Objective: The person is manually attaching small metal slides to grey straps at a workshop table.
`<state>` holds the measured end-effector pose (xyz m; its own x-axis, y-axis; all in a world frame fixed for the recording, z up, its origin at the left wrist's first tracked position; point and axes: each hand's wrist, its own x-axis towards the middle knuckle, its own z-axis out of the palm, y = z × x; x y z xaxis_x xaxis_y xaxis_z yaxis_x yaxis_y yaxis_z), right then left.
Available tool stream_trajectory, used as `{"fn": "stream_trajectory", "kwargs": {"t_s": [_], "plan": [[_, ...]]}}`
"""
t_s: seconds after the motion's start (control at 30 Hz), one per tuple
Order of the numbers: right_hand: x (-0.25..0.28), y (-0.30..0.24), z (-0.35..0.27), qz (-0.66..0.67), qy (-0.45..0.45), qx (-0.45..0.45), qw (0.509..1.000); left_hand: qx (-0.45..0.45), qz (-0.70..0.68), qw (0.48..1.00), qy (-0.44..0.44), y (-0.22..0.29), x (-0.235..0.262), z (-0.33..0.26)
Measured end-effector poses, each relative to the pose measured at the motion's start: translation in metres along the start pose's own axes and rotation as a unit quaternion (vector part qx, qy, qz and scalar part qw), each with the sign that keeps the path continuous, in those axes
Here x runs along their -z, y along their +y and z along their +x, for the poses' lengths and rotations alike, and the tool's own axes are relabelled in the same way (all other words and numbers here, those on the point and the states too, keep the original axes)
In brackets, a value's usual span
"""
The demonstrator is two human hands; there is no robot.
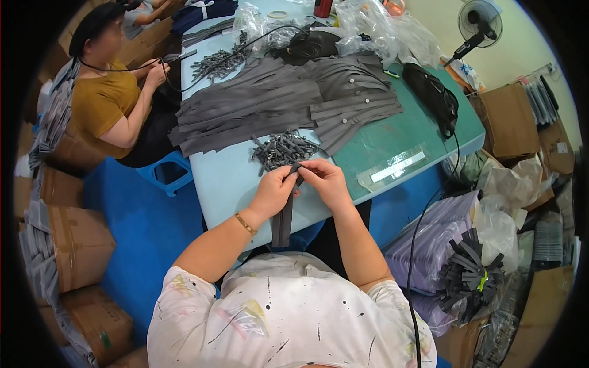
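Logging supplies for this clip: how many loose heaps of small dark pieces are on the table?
2: the near heap, just beyond the left hand and right hand; and the far heap, toward the far left of the table. More may be hidden under the clear plastic.

The upper end of the dark strip is hidden by the left hand and right hand — details there too small to tell. The top edge cuts off the red container.

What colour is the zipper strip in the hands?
The zipper strip is dark grey, best seen in head view.
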<state>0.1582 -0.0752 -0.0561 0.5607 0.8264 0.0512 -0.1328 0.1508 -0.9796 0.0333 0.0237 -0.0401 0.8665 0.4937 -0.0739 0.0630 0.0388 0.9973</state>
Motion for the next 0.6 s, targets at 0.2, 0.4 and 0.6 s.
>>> {"fn": "stream_trajectory", "kwargs": {"t_s": [0.2,0.4,0.6], "plan": [[-0.0024,-0.0035,-0.0012,-0.080,0.005,0.009,0.997,-0.008,0.041,0.999,-0.005,-0.0063,0.0017,0.0022],[-0.0012,-0.0027,-0.0010,-0.055,0.004,-0.007,0.998,0.053,-0.056,0.997,-0.029,-0.0072,0.0054,0.0037],[-0.0020,-0.0060,-0.0013,-0.061,-0.002,-0.018,0.998,0.013,0.021,0.999,-0.025,-0.0030,0.0042,0.0020]]}}
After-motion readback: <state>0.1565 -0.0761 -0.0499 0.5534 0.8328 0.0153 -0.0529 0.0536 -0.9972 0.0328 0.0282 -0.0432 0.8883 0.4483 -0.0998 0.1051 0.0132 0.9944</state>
